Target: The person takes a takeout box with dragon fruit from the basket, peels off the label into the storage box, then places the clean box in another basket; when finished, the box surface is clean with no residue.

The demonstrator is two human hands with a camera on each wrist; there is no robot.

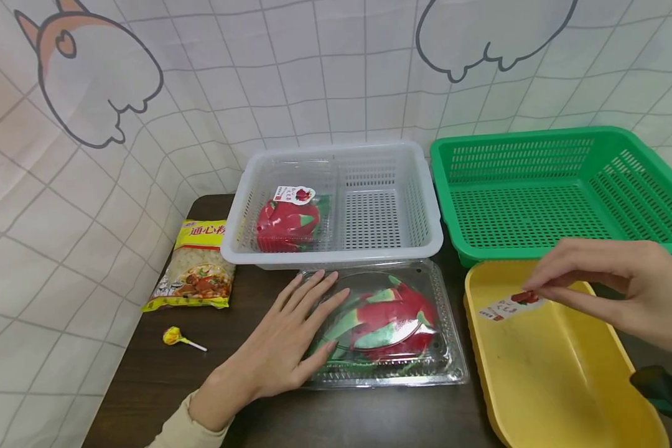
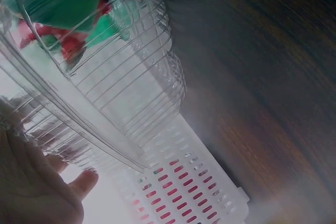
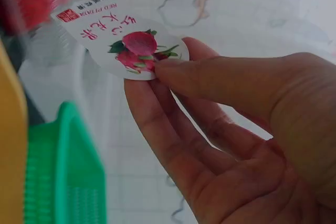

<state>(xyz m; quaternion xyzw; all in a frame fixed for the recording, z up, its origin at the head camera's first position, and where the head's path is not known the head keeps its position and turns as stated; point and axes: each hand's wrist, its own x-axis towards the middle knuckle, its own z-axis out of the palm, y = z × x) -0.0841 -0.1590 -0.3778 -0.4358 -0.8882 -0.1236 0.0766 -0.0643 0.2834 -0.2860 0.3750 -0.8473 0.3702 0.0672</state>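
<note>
A: What is there, from big to small?

B: A white cloth (image 1: 341, 50) with thin lines hangs at the back; a dark table (image 1: 336, 414) is in front of it; a green basket (image 1: 515, 214) sits on the right; a yellow tub (image 1: 543, 373) is nearer, just beside it; a white basket (image 1: 336, 256) sits left of the green one.

A: And the clear boxes?

B: The near box (image 1: 389, 372) lies on the table, in front of the white basket; red and green fruit (image 1: 397, 311) shows through its lid; the back box (image 1: 305, 168), with red fruit too, is in the left part of the white basket.

A: What about the hands?

B: The left hand (image 1: 291, 339) rests on the left part of the near box; its fingers are straight and spread, gripping nothing; the right hand (image 1: 627, 289) pinches a label (image 1: 512, 306) between thumb and fingers, up over the yellow tub.

A: Does the label have a picture?

B: Yes, red fruit; a label like it is on the back box.

A: And what is smallest?

B: A lollipop (image 1: 173, 336); it lies on the table, at the left.
</note>
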